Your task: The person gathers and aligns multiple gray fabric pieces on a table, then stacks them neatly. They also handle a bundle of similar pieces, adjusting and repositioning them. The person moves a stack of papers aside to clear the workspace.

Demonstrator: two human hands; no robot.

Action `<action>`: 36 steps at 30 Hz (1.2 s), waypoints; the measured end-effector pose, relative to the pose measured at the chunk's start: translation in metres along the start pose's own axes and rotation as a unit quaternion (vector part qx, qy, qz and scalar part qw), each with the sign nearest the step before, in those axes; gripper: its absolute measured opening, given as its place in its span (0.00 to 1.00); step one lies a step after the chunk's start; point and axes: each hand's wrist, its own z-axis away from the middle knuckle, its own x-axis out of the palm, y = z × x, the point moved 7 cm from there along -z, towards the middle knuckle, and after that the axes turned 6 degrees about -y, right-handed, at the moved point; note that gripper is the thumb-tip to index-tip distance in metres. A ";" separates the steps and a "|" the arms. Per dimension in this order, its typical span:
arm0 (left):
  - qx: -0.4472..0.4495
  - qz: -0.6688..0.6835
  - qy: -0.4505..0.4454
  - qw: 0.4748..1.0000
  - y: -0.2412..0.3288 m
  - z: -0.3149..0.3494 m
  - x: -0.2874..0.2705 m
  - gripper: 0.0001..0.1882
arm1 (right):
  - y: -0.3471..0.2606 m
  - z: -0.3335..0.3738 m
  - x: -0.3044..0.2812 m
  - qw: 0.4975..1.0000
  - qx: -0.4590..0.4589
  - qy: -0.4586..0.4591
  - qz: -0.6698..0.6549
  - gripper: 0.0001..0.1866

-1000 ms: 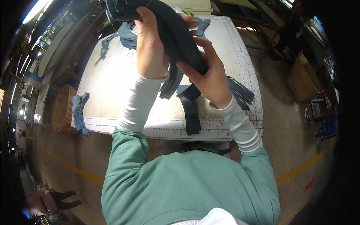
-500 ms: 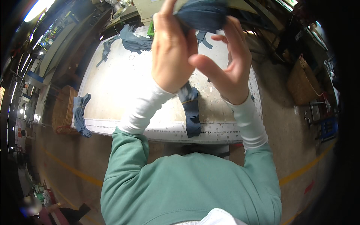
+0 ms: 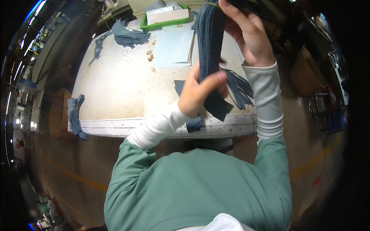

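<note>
A thick bundle of dark blue fabric strips (image 3: 211, 42) is held upright above the table, its lower end hanging toward me. My left hand (image 3: 198, 90) is wrapped round the lower part, thumb across the front. At the top, my right hand (image 3: 252, 36) grips the bundle's right side with the thumb at its upper end; some of its fingers are hidden behind the cloth. A thin yellowish band crosses the bundle near the picture's top edge. Beneath lies another blue bundle (image 3: 194, 124), mostly covered, and a fan of strips (image 3: 239, 88) spreads to the right.
The white-topped table (image 3: 111, 84) carries paper sheets (image 3: 173, 46), loose rubber bands (image 3: 150, 57) and a green tray (image 3: 144, 27) at the back. Blue strips (image 3: 129, 34) are heaped far left; a tied bundle (image 3: 77, 115) hangs over the left edge. Wicker baskets (image 3: 304, 73) flank the table.
The bundle has swung from lying crosswise between my raised hands to upright. My left hand has dropped to its lower end, while my right has shifted up and right. The tray and papers now show.
</note>
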 end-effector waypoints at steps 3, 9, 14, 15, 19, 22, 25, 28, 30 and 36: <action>-0.092 0.065 0.073 0.991 -0.055 0.039 0.006 0.18 | 0.062 0.017 -0.038 0.992 0.126 0.016 0.017 0.17; -0.402 0.208 0.119 0.884 -0.137 0.112 0.012 0.21 | 0.193 0.081 -0.069 0.943 0.322 0.054 0.063 0.16; -0.500 0.230 -0.050 0.833 -0.100 0.146 0.010 0.30 | 0.211 0.096 -0.070 0.922 0.275 0.059 0.265 0.22; -0.476 0.162 -0.090 0.860 -0.082 0.149 0.001 0.29 | 0.204 0.102 -0.073 0.918 0.260 0.075 0.291 0.24; -0.272 -0.101 0.080 0.954 -0.017 0.139 -0.073 0.29 | 0.153 0.142 -0.056 0.884 0.145 -0.021 0.444 0.30; -0.241 -0.184 0.203 0.931 -0.025 0.133 -0.109 0.28 | 0.149 0.168 -0.017 0.838 0.157 -0.126 0.507 0.28; -0.297 -0.101 0.186 0.931 -0.066 0.133 -0.103 0.29 | 0.150 0.169 0.017 0.815 0.164 -0.116 0.544 0.26; -0.182 -0.260 0.113 0.941 -0.067 0.121 -0.087 0.32 | 0.148 0.152 0.019 0.810 0.183 -0.167 0.532 0.22; -0.158 -0.224 0.113 0.955 -0.063 0.121 -0.084 0.33 | 0.134 0.133 -0.003 0.824 0.144 -0.220 0.502 0.20; -0.217 -0.084 0.197 0.953 -0.058 0.130 -0.096 0.34 | 0.123 0.110 -0.074 0.569 0.103 0.037 0.815 0.25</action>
